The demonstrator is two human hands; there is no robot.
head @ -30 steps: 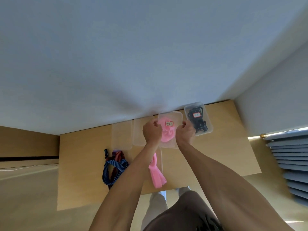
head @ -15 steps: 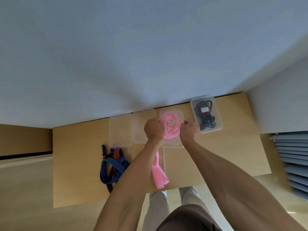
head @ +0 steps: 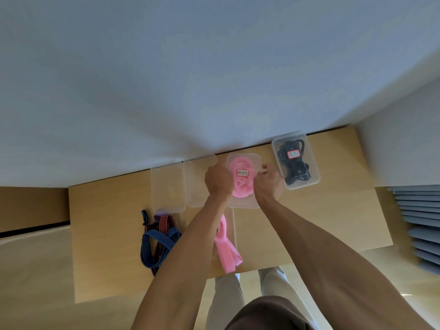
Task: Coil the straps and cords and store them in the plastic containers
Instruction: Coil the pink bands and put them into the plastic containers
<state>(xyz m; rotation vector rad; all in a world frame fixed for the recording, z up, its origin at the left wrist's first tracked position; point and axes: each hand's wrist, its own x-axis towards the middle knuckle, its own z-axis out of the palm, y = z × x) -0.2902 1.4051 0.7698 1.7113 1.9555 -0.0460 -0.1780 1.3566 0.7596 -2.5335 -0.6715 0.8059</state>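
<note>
Pink strap container (head: 243, 203) sits at the far middle of the tabletop (head: 333, 210), and from my feed both hands are clamped on it: left hand (head: 217, 181) curled round its left edge, right hand (head: 267, 184) round its right, fingers (head: 264, 166) hooked over the rim. Coiled pink strap (head: 240, 184) lies inside, between them. Another pink strap (head: 227, 248) lies nearer, striped cords (head: 158, 239) to its left.

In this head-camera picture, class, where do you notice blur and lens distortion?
Head view: wide-angle bending curves the table edges; motion blur softens the right hand and the blinds; the label on the pink strap's container is too soft to read.
</note>
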